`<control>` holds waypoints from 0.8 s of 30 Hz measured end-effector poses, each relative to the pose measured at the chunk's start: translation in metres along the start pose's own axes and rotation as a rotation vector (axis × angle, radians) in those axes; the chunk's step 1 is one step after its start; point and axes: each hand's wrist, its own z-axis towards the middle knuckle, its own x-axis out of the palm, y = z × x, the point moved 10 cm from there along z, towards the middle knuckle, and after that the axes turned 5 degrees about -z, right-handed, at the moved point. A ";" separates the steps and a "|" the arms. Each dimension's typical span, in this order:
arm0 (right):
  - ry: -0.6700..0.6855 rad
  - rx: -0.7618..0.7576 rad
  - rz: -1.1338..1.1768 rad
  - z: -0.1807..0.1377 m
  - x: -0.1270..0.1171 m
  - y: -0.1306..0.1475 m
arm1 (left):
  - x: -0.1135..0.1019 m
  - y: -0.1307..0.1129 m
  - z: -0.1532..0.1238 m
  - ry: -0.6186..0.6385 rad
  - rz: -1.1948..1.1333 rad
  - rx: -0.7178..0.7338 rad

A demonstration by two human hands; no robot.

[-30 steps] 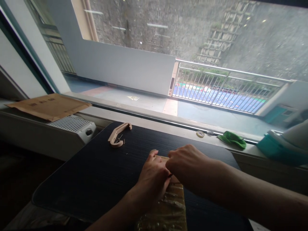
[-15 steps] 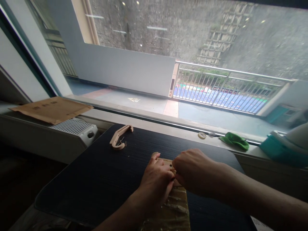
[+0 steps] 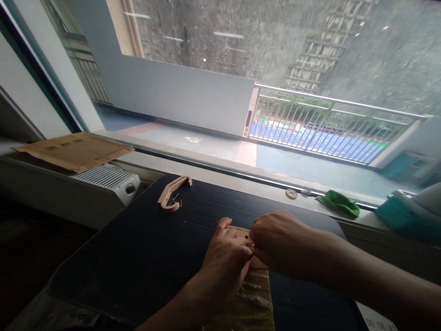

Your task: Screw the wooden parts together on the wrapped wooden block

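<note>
My left hand [image 3: 225, 255] is closed over a light wooden piece [image 3: 259, 263] with a small dark hole, its fingers wrapped along the far and near sides. Beneath the wooden piece lies a brown block wrapped in clear tape [image 3: 257, 294]. Close against it, my right hand [image 3: 279, 241] forms a fist right of the left thumb. A thin dark bit shows between the two hands; whatever the right fist grips is hidden. Farther off to the left, a curved wooden hook [image 3: 168, 195] rests on the table, with a few thin screws [image 3: 175, 199] beside it.
The dark table [image 3: 138, 257] stands against a window sill. On the sill are a tape roll [image 3: 291, 194], a green cloth [image 3: 337, 203] and a teal container [image 3: 403, 216]. A brown envelope [image 3: 76, 149] lies on a white radiator [image 3: 110, 181] at the left.
The view has shifted slightly. My right fist has turned a little, and both hands stay at the same spot on the wooden piece.
</note>
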 end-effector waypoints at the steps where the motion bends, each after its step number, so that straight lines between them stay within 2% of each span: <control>1: -0.010 0.012 0.008 -0.001 -0.001 -0.001 | 0.000 0.000 0.000 0.003 0.003 -0.001; 5: 0.031 0.048 0.012 -0.005 -0.001 -0.002 | 0.002 0.001 0.000 0.021 0.034 0.000; 10: 0.018 -0.034 0.002 -0.002 -0.003 0.012 | 0.002 0.001 0.000 -0.011 0.074 0.008; 15: 0.031 -0.044 -0.002 0.001 0.000 0.011 | 0.000 0.001 0.000 -0.012 0.054 -0.008; 21: -0.001 0.036 -0.041 -0.003 -0.001 0.003 | 0.002 0.000 0.000 0.055 0.040 -0.008; 24: 0.042 0.052 -0.026 -0.005 0.000 0.002 | 0.004 0.001 0.000 0.057 0.056 -0.012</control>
